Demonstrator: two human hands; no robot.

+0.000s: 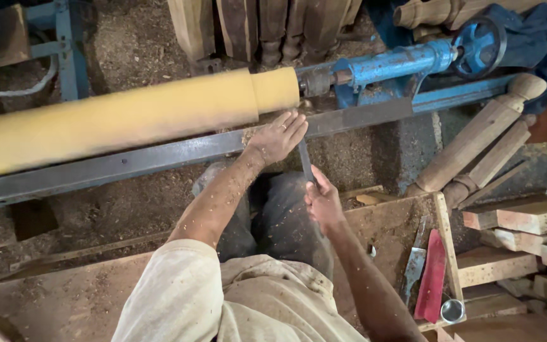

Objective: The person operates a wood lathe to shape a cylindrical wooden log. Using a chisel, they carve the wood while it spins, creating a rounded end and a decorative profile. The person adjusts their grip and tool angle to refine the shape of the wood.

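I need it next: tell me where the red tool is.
The red tool lies in the wooden tray at lower right, beside a metal chisel and above a small metal cup.
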